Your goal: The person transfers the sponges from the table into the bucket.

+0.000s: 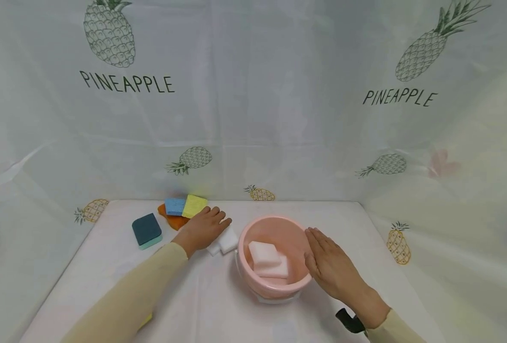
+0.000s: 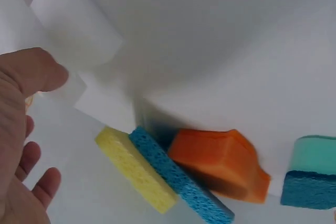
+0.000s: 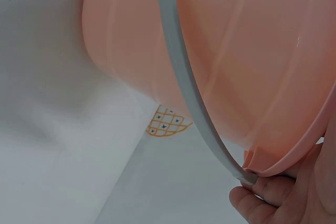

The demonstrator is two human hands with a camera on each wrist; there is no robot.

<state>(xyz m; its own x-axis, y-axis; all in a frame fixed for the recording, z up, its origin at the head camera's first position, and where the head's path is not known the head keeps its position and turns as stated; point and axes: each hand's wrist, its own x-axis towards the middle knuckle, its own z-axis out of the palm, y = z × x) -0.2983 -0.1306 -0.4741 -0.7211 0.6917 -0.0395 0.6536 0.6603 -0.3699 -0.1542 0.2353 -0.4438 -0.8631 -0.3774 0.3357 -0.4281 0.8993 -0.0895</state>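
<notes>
A pink bucket (image 1: pixel 275 289) with a pale grey handle (image 3: pixel 184 72) stands on the table, white sponge blocks (image 1: pixel 264 253) inside it. At its right rim, my right hand (image 1: pixel 332 262) rests with fingers nearly straight; in the right wrist view the fingertips are right by the handle's end. Left of the bucket, my left hand (image 1: pixel 204 229) reaches over more white sponge blocks (image 1: pixel 228 239), fingers spread and loosely bent. The left wrist view shows its thumb (image 2: pixel 44 71) overlapping these white blocks (image 2: pixel 79 24), with the other fingers apart from them.
Beyond the left hand lie a yellow sponge (image 1: pixel 195 206), a blue sponge (image 1: pixel 175 206) and an orange sponge (image 2: pixel 215 161). A dark green and mint sponge (image 1: pixel 147 229) lies farther left. Pineapple-printed sheeting (image 1: pixel 270 119) rises behind the table. Something yellow (image 1: pixel 146 320) peeks out beside the left sleeve.
</notes>
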